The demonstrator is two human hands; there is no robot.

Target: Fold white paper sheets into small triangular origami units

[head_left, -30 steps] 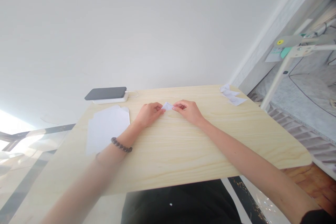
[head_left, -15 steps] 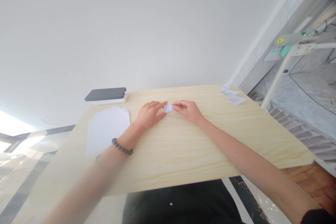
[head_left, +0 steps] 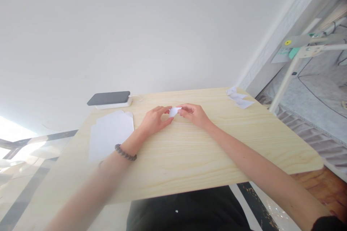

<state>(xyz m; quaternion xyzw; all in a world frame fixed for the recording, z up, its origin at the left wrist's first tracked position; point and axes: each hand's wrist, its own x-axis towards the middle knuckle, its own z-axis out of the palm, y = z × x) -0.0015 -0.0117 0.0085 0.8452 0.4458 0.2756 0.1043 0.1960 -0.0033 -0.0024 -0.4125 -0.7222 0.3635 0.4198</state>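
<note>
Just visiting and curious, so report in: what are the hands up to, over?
Left hand and right hand: both on the small white paper. Paper: angular, held between them. In the way: nothing seen; other paper pieces lie apart, to the right.

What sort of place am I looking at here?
Probably a room in a home, though I can't be sure: a light wood-grain table stands against a plain pale wall, with a dark flat device, apparently a phone, at its far left.
</note>
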